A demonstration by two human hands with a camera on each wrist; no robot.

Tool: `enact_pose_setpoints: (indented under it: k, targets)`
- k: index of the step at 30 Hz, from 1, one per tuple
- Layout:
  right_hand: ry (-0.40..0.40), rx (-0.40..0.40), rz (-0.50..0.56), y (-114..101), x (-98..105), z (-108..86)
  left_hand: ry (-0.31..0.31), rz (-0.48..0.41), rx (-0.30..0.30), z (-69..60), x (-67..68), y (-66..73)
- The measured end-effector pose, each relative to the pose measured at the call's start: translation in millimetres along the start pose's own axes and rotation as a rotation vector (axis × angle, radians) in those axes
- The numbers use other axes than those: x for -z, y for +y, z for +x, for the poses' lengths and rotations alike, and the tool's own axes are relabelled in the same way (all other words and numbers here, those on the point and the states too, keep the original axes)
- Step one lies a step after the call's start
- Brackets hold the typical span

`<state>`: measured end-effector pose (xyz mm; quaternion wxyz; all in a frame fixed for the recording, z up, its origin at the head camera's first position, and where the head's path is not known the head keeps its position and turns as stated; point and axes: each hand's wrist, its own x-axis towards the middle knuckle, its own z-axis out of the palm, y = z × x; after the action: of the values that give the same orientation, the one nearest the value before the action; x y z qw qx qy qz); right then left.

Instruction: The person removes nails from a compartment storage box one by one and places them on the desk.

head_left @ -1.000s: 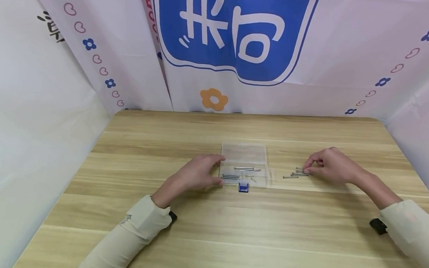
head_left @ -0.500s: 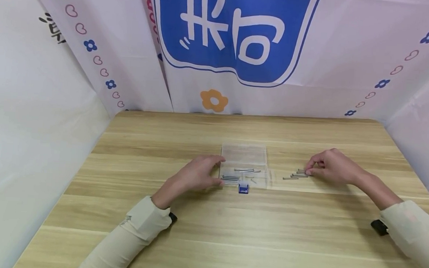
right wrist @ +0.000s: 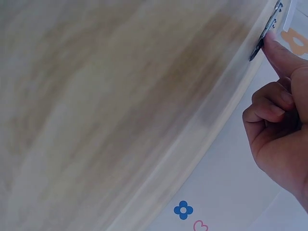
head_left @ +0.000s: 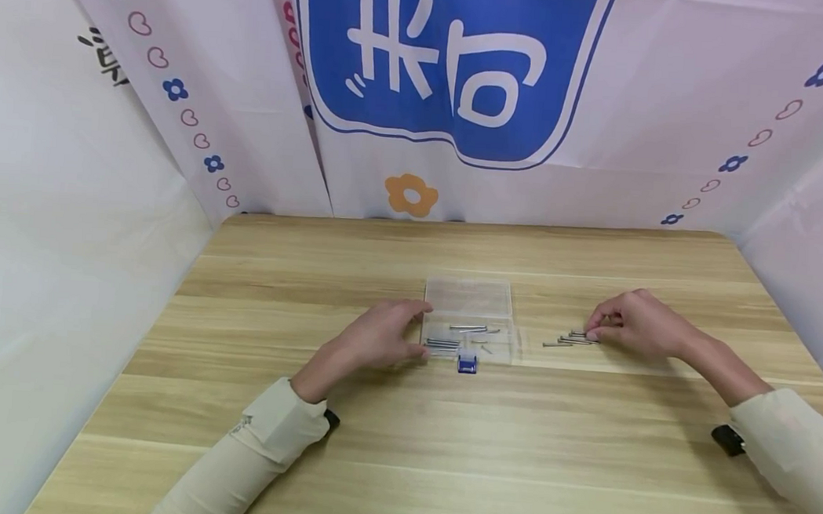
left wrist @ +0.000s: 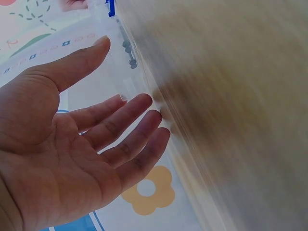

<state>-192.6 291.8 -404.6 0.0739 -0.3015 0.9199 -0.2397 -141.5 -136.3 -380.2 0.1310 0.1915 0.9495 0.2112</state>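
A clear plastic box [head_left: 446, 322] lies with its lid [head_left: 469, 297] folded back. Several nails [head_left: 442, 342] are in its compartments, and a blue latch [head_left: 467, 364] projects from the front. My left hand [head_left: 386, 332] is at the box's left edge, thumb near the front corner and fingers farther back. In the left wrist view, the left hand [left wrist: 72, 144] has loosely extended, spread fingers. Right of the box, a few loose nails [head_left: 558, 344] lie on the table. My right hand [head_left: 639, 324] pinches at one nail's end with thumb and index finger; the fingertips partly hide it. Its other fingers are curled.
The wooden table [head_left: 399, 453] has its far edge against a printed cloth backdrop [head_left: 631, 129]. White cloth [head_left: 67, 228] hangs along the left side. Small dark devices [head_left: 728, 439] are strapped under both sleeves.
The nails under my right fingertips have shifted slightly closer together, toward the front. My right hand has barely moved. My left hand and the box stay in place as the view tilts slightly.
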Motion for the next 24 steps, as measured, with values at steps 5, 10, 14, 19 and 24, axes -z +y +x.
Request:
enact_pose_setpoints:
  k: [5,10,14,19,24]
  targets:
    - [0.017,-0.02,0.011,-4,0,2.2,-0.003,-0.004,0.006,0.3,0.0,0.4]
    - [0.018,-0.026,0.024,-14,-2,8.8,-0.001,-0.009,0.004,0.1,-0.4,-0.3]
    - [0.013,-0.029,0.022,-22,-4,16.4,0.0,-0.016,0.0,-0.1,-1.1,-1.2]
    - [0.02,0.009,0.028,-29,-4,25.1,0.002,-0.017,0.0,-1.1,-1.0,-1.0]
    - [0.042,0.045,0.027,-33,-3,32.1,0.001,-0.015,0.003,-0.6,-0.5,-1.2]
